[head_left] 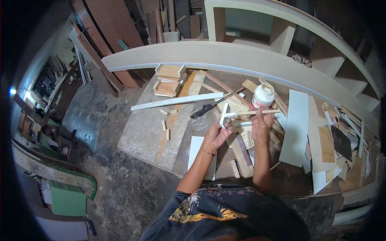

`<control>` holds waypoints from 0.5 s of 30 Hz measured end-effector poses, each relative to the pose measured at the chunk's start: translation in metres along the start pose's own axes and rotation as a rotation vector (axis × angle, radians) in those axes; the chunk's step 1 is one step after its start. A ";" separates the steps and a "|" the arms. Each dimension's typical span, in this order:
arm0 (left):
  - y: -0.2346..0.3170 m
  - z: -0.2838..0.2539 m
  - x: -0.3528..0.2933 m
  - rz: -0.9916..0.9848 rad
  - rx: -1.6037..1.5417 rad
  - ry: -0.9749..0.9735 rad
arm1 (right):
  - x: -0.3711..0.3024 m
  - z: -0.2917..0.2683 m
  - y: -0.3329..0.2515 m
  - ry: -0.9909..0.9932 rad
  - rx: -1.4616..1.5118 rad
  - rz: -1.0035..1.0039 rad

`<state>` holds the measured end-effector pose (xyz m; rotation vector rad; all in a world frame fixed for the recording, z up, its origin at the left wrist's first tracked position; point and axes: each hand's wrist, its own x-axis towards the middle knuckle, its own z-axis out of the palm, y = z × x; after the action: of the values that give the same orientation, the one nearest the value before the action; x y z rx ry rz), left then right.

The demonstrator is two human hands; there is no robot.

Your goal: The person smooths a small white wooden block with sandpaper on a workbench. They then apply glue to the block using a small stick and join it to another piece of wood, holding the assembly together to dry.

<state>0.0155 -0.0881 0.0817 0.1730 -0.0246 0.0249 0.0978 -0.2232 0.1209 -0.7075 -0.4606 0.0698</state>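
Observation:
My left hand (218, 135) is closed on a small white-faced wooden piece (223, 117), held upright above the table. My right hand (261, 125) grips a thin wooden stick (246, 113) between thumb and fingers. White glue (230, 115) coats the stick's left end, which meets the white-faced piece. Just behind my right hand stands an uncapped white plastic jar (264, 94) with red on its label and pale stuff inside. To the left of my hands lies a long tool with a black handle (204, 110).
Small wooden trays (169, 71) sit at the table's far left, near a long white strip (177, 101) and several short blocks (168, 133). A white panel (294, 128) and wood scraps (341, 140) cover the right side. Eyeglasses (301, 60) rest on a long cabinet frame (181, 54) behind.

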 end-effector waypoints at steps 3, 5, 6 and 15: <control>-0.002 0.004 -0.001 0.006 0.000 -0.028 | -0.002 0.001 0.005 -0.012 0.005 0.036; -0.003 0.007 -0.002 -0.009 0.040 -0.043 | 0.000 0.001 0.005 0.038 -0.010 0.018; -0.003 0.007 -0.002 -0.016 0.059 -0.050 | 0.001 0.001 0.005 0.064 -0.018 0.008; -0.003 0.009 -0.001 -0.050 0.167 -0.095 | 0.008 -0.006 0.007 0.265 -0.018 -0.030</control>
<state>0.0144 -0.0929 0.0897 0.3419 -0.1134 -0.0316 0.1083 -0.2194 0.1156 -0.7158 -0.2185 -0.0563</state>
